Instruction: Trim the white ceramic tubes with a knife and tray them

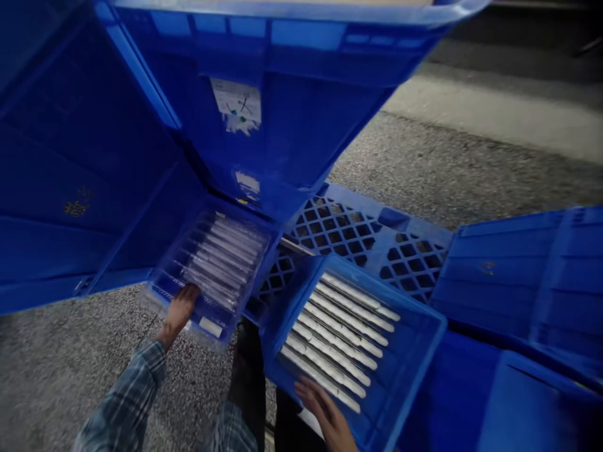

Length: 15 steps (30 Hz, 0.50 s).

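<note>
At the left, a clear plastic tray with several ridged rows lies over a blue crate and overhangs its near edge. My left hand is closed on the near edge of this tray; its fingers rest on top, and the thumb is hidden. Several long, silvery-white strips sit side by side in an open blue crate right of centre. Over this crate's near wall reaches my right hand, fingers stretched out and apart, close to the lowest strip. Nothing shows in it.
A tall stack of blue crates with torn paper labels stands behind the clear tray. Another blue crate wall rises at the left. A blue lattice pallet lies beneath. More blue crates stand right, and speckled floor surrounds them.
</note>
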{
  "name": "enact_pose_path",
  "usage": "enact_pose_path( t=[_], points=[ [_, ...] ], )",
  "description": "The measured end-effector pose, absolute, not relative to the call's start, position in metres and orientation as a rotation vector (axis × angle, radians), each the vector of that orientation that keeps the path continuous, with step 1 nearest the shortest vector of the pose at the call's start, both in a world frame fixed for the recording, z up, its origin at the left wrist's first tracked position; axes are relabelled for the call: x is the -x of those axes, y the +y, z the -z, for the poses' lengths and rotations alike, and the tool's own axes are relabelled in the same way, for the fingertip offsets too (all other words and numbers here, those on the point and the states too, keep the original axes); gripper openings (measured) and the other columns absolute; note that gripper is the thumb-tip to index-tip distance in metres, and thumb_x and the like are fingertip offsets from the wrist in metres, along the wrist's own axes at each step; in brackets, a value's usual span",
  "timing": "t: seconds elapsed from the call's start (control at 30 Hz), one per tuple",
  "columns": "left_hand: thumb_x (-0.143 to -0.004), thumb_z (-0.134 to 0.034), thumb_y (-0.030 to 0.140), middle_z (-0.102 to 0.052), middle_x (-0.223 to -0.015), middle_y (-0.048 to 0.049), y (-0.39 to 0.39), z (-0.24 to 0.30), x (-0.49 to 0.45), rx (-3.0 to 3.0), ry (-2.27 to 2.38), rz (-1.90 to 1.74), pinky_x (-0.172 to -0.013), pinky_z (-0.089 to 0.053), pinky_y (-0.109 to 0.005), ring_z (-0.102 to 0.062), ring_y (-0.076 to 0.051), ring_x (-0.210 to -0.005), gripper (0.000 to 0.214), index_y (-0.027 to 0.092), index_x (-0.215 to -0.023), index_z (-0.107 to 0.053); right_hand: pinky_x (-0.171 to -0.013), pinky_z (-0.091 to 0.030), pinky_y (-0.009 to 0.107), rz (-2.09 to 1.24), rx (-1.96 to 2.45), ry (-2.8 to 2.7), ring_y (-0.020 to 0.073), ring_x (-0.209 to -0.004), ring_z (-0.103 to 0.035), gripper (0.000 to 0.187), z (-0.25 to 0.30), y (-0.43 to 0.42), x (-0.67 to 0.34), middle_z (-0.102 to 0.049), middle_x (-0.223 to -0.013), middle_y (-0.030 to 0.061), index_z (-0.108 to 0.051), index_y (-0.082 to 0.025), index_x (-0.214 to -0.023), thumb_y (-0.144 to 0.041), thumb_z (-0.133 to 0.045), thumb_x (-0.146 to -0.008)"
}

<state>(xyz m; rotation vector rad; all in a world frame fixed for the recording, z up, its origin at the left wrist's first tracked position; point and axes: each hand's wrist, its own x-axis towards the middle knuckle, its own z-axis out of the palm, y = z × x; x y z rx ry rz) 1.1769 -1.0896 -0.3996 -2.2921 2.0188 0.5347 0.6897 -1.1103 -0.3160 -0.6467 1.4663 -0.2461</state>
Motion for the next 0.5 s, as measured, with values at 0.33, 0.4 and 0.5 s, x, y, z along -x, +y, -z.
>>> enact_pose_path(
  t=[0.33, 0.4, 0.5],
  points=[
    [-0.102, -0.056, 0.003, -0.074, -0.139, -0.0116, -1.040, 0.324, -1.016, 2.224, 2.286, -0.524, -0.111, -0.059, -0.047, -0.067, -0.029, -0.132, 0.043, 0.023, -0.136, -0.072, -0.114, -0.058, 0.055, 0.591, 0.449, 1.416, 0.0374, -0.131, -0.073, 0.113, 0.328, -1.119, -0.734, -0.076, -0.141, 0.0155, -0.051, -0.028, -0.161, -0.075, -0.094, -0.068],
    [-0.103, -0.064, 0.008, -0.074, -0.136, -0.0118, -1.052, 0.334, -0.963, 2.176, 2.346, -0.594, -0.108, -0.061, -0.050, -0.069, -0.029, -0.129, 0.035, 0.020, -0.134, -0.071, -0.112, -0.060, 0.054, 0.667, 0.389, 1.515, 0.0364, -0.126, -0.076, 0.110, 0.330, -1.124, -0.704, -0.079, -0.132, 0.0138, -0.049, -0.027, -0.161, -0.072, -0.093, -0.071],
    [-0.105, -0.071, 0.021, -0.072, -0.137, -0.0113, -1.079, 0.356, -0.887, 2.057, 2.440, -0.747, -0.106, -0.062, -0.049, -0.070, -0.027, -0.125, 0.027, 0.019, -0.132, -0.071, -0.113, -0.059, 0.049, 0.764, 0.277, 1.691, 0.0344, -0.124, -0.077, 0.104, 0.334, -1.126, -0.642, -0.083, -0.115, 0.0092, -0.057, -0.024, -0.153, -0.071, -0.094, -0.068]
  ],
)
